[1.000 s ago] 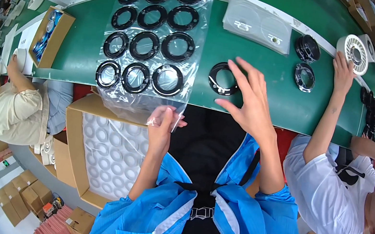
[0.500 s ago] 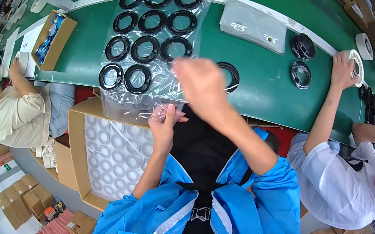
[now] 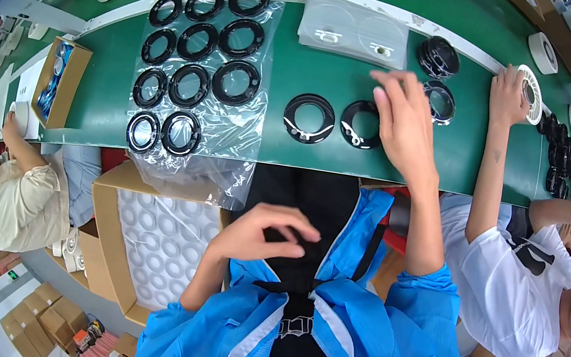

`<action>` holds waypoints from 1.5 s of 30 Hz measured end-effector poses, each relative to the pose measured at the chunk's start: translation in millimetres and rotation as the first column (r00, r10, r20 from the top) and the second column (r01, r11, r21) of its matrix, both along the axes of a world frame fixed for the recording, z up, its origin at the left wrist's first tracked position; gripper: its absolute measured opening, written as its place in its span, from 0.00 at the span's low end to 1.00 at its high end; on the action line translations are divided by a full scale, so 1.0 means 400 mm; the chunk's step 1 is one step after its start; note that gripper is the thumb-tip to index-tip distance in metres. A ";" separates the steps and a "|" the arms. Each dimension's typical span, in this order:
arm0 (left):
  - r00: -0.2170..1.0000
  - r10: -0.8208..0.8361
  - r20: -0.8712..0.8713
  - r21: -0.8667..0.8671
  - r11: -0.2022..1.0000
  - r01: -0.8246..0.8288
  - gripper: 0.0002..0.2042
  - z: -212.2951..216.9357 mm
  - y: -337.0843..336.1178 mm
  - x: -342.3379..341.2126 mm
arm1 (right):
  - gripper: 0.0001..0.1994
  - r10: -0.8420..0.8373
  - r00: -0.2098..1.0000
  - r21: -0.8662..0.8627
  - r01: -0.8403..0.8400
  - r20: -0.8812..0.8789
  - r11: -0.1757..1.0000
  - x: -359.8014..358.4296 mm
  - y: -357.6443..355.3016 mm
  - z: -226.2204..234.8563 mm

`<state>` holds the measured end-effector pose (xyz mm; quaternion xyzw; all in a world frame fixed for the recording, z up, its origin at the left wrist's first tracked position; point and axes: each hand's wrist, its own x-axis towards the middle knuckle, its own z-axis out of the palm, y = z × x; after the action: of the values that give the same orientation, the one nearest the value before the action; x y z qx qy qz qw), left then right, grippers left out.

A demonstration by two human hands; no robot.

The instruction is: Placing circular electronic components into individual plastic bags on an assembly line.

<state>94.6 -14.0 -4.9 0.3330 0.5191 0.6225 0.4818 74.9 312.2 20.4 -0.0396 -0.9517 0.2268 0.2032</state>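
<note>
Over the bench, my right hand has its fingers apart and seems to hold nothing. It covers the right edge of one glossy black ring. Another black ring lies to the left of that one. Just beyond my fingers is a further black ring piece, with a stack of black rings behind it. My left hand hovers above my lap, fingers loosely parted and empty. Rows of black rings lie on a clear plastic bag, which hangs over the bench's near edge.
Flat clear plastic sleeves lie at the back middle. An open carton of white rings stands by my left arm. A small carton is at the left. Co-workers sit on both sides; the right one's hand touches a white ring-shaped part.
My left hand has let go of the plastic bag and drawn back toward my lap. My right hand has moved right, away from the bag. Two loose rings show where one was partly visible.
</note>
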 end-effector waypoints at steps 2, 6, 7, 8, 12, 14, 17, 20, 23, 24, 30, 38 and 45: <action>0.960 0.203 -0.192 -0.040 0.976 -0.215 0.19 0.075 0.082 -0.035 | 0.11 -0.020 0.997 0.009 0.021 -0.072 1.000 -0.041 -0.006 0.032; 0.478 0.223 -0.849 0.028 0.923 -0.383 0.27 0.084 0.255 -0.141 | 0.09 0.131 0.981 0.173 -0.106 -0.140 0.979 -0.164 0.024 0.038; 0.366 0.187 -0.912 0.025 0.914 -0.404 0.31 0.084 0.281 -0.160 | 0.09 0.190 0.979 0.279 -0.163 -0.076 0.946 -0.191 0.037 0.022; 0.365 0.184 -0.913 0.026 0.918 -0.397 0.31 0.080 0.293 -0.169 | 0.08 0.242 0.970 0.377 -0.223 -0.003 0.899 -0.203 0.047 0.012; 0.293 0.043 -0.955 -0.073 0.925 -0.374 0.35 0.043 0.316 -0.190 | 0.08 0.289 0.956 0.443 -0.281 0.052 0.851 -0.216 0.060 -0.024; 0.276 0.050 -0.960 -0.061 0.923 -0.380 0.35 0.037 0.314 -0.199 | 0.08 0.289 0.956 0.466 -0.275 0.042 0.841 -0.223 0.066 -0.028; 0.264 0.050 -0.963 -0.059 0.919 -0.391 0.34 0.036 0.309 -0.196 | 0.06 0.289 0.957 0.511 -0.256 0.015 0.821 -0.229 0.067 -0.026; 0.247 0.053 -0.968 -0.053 0.914 -0.403 0.34 0.039 0.307 -0.194 | 0.05 0.294 0.954 0.385 -0.291 0.051 0.876 -0.230 0.074 -0.019; 0.248 0.057 -0.967 -0.053 0.908 -0.415 0.34 0.034 0.306 -0.196 | 0.06 0.302 0.952 0.246 -0.307 0.057 0.919 -0.223 0.083 0.007; 0.244 0.058 -0.968 -0.050 0.909 -0.414 0.34 0.032 0.306 -0.196 | 0.07 0.307 0.950 0.176 -0.313 0.061 0.933 -0.220 0.086 0.015; 0.269 0.130 -0.954 0.004 0.907 -0.422 0.35 0.036 0.304 -0.196 | 0.09 0.318 0.947 0.107 -0.321 0.048 0.941 -0.220 0.090 0.017; 0.646 0.343 -0.682 0.100 0.919 -0.382 0.29 0.068 0.229 -0.162 | 0.10 0.271 0.945 0.130 -0.249 -0.185 0.960 -0.174 0.078 0.026; 0.744 0.124 0.656 0.130 0.953 -0.273 0.23 0.090 0.117 -0.197 | 0.13 0.569 0.714 0.362 -0.446 -0.408 0.819 0.100 -0.124 0.123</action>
<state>15.6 33.0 31.3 0.0937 0.2846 0.7994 0.5208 115.0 262.7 69.4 0.3096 -0.8592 0.1612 0.3741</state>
